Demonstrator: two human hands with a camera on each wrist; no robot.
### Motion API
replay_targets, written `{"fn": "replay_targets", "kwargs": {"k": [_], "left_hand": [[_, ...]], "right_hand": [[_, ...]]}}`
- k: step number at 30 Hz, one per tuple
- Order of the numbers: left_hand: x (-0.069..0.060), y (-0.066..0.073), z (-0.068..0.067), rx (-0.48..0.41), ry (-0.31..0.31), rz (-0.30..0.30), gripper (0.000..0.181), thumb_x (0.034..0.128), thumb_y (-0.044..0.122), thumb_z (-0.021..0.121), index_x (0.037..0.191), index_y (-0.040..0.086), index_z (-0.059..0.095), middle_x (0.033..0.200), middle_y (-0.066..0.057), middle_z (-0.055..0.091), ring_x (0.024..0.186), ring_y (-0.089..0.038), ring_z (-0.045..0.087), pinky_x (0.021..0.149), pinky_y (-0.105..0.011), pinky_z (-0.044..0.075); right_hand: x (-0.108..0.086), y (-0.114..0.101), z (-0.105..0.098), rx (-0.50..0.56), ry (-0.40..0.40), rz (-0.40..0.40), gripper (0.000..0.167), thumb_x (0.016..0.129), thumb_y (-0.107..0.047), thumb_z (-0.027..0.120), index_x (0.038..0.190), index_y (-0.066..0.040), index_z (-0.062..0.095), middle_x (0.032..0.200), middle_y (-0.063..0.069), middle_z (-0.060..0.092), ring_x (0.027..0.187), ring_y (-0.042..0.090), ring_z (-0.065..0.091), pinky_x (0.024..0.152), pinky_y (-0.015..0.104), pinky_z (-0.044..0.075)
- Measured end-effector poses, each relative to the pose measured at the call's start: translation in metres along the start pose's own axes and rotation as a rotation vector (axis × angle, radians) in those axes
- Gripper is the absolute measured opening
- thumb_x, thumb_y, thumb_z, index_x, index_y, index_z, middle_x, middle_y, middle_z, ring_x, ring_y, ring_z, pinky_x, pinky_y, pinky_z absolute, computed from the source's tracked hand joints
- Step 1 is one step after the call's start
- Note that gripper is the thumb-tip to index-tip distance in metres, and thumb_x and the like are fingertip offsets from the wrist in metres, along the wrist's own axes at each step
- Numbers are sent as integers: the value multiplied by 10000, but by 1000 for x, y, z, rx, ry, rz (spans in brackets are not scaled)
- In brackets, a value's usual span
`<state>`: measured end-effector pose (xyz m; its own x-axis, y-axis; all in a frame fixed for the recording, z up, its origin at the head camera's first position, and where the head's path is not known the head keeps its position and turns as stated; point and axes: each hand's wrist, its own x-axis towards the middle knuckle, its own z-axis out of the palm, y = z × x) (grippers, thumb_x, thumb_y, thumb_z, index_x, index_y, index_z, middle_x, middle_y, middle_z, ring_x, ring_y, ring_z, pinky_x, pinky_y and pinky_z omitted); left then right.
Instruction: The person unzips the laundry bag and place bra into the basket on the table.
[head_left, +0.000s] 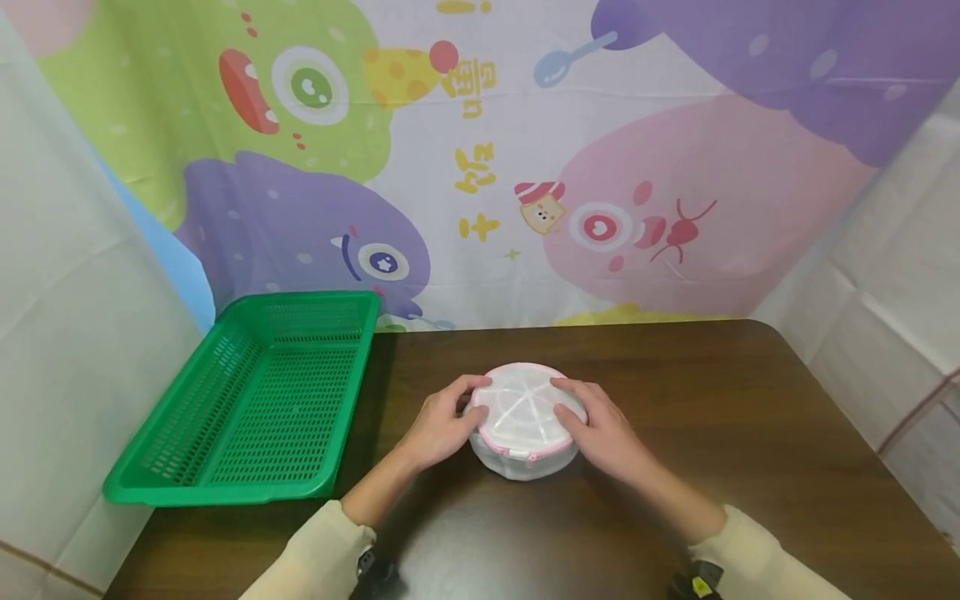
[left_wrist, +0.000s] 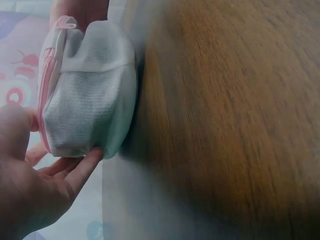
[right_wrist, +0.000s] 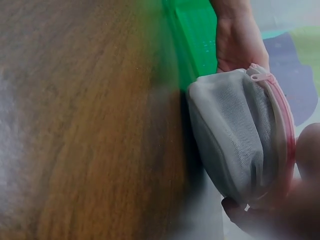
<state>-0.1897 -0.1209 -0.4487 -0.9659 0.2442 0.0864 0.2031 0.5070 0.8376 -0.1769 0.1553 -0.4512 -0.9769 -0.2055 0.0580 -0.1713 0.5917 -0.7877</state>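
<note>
A round white mesh laundry bag (head_left: 522, 408) with a pink zipper rim sits on the brown table, its lid side up. My left hand (head_left: 444, 421) grips its left side, thumb on the top edge and fingers around the wall. On the opposite side my right hand (head_left: 606, 429) holds it the same way. In the left wrist view the bag's mesh wall (left_wrist: 90, 100) looks a little creased, and the fingers reach under its lower edge. The zipper pull (right_wrist: 260, 77) shows at the closed pink zipper in the right wrist view. What lies inside the bag cannot be seen.
A green plastic basket (head_left: 345, 417) with slotted walls stands at the left of the table (head_left: 750, 450). Behind the table hangs a cloth backdrop (head_left: 495, 275) with cartoon monsters. Pale cloth walls (head_left: 892, 275) flank both sides.
</note>
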Motion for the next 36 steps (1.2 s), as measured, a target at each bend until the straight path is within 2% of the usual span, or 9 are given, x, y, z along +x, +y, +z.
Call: {"fn": "replay_targets", "kwargs": {"k": [4,8,15,18,21,25,28,32,36], "left_hand": [[-2,3,1,16,-1,-11,384,1064,127,719,1447,110,702,1495,-197,733,1306,-370,744,1159,-584,597],[1,-5,1,21,-19,22,390,1061,167,722,1444,99,694,1483,-202,730,1254,-347,742,1111,-547,622],[21,-66,16,65,-7,138,432,1069,342,732,1454,152,685,1405,-161,750,1129,-248,747,952,-369,641],[24,-75,18,91,6,128,439,1076,381,729,1470,198,673,1406,-112,746,1151,-219,743,956,-331,625],[17,-54,13,76,6,95,416,1102,343,691,1487,186,674,1435,-137,728,1245,-294,745,1054,-453,640],[3,-11,2,34,0,29,442,1112,238,657,1549,175,663,1524,-174,700,1365,-386,705,1178,-616,570],[-2,2,-1,36,-11,-35,495,1097,191,657,1592,201,639,1588,-157,684,1382,-351,691,1215,-609,544],[-1,2,1,44,-27,-61,508,1075,154,655,1583,165,645,1589,-180,684,1343,-334,694,1229,-596,539],[12,-34,10,70,-14,3,506,1051,204,685,1555,166,666,1527,-186,721,1264,-285,725,1144,-525,598]], "right_hand": [[3,1,0,3,6,-10,472,1136,-262,660,1591,-141,626,1632,224,586,1553,467,553,1293,700,425],[6,2,0,8,1,-7,472,1136,-254,652,1595,-144,623,1642,228,578,1558,475,546,1291,712,421],[11,5,0,-3,-6,-14,464,1138,-246,644,1590,-144,629,1643,233,583,1561,479,543,1291,711,419],[12,5,-1,-6,-6,-18,475,1138,-252,646,1599,-140,619,1633,236,590,1550,479,552,1283,710,427],[11,4,-5,-7,-1,-13,518,1139,-272,647,1633,-134,576,1631,243,583,1536,476,559,1268,711,439],[7,0,-9,-12,10,13,569,1138,-294,654,1670,-137,526,1640,244,564,1524,464,555,1262,709,441],[4,-2,-11,-22,1,24,565,1137,-300,657,1663,-134,535,1630,240,570,1501,448,566,1250,694,450],[1,-4,-9,-32,-35,12,518,1140,-298,652,1628,-140,585,1591,236,610,1486,452,593,1232,686,469],[2,-2,-4,-25,-38,-3,479,1143,-291,646,1604,-161,620,1561,225,644,1487,459,607,1236,689,473]]}}
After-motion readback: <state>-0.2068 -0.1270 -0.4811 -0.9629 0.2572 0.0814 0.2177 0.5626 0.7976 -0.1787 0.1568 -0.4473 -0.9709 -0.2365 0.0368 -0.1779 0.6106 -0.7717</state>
